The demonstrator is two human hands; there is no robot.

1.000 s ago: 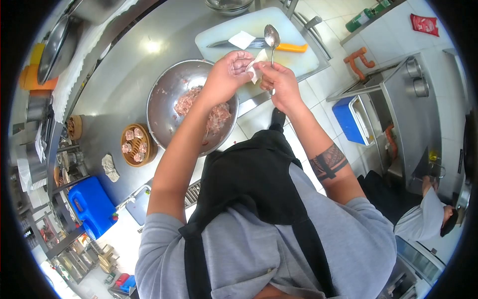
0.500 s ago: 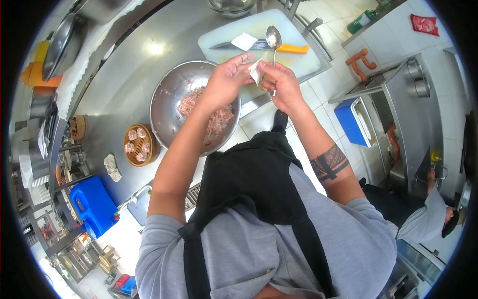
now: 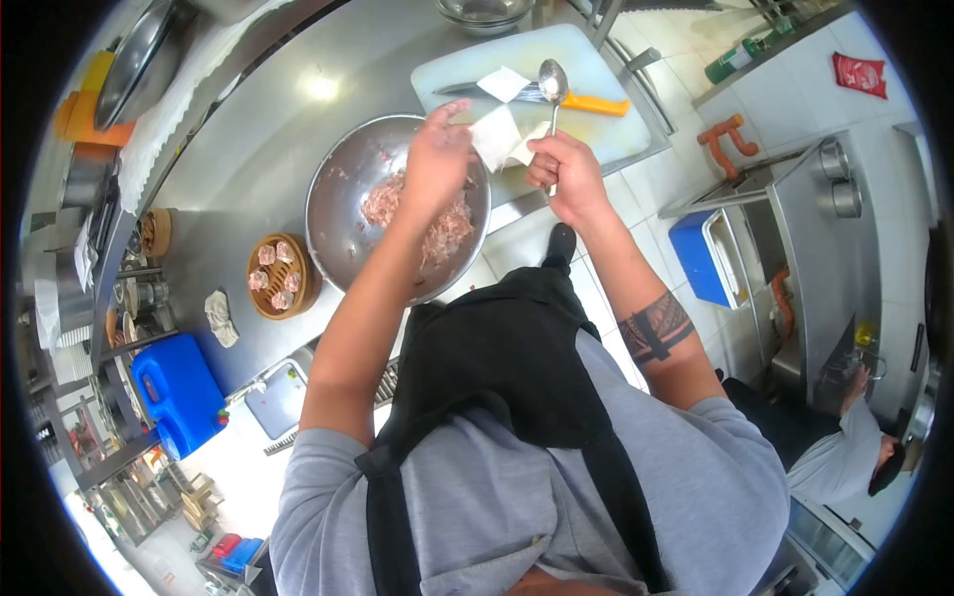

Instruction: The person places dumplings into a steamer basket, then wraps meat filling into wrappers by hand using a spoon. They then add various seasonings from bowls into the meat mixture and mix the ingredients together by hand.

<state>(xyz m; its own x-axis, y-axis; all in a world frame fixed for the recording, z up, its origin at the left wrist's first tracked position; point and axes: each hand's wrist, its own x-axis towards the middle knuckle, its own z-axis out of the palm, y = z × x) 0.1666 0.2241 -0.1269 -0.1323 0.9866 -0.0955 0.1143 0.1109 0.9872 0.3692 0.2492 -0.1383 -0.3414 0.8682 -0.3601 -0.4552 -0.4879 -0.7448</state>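
While a steel table (image 3: pixel 229 189) spans the scene, a steel bowl (image 3: pixel 333 228) of minced meat (image 3: pixel 447 241) sits on it. Between the hands, wrappers seem to be getting parted, which calls for a light pinch. The right hand (image 3: pixel 569 171) closes around a spoon (image 3: pixel 553 79), a white wrapper (image 3: pixel 525 151) beside it; the left hand (image 3: pixel 437 156), fingers loosely spread, meets a second wrapper (image 3: pixel 495 137), its grip unclear. The red packet (image 3: pixel 859 74) bears unreadable print.
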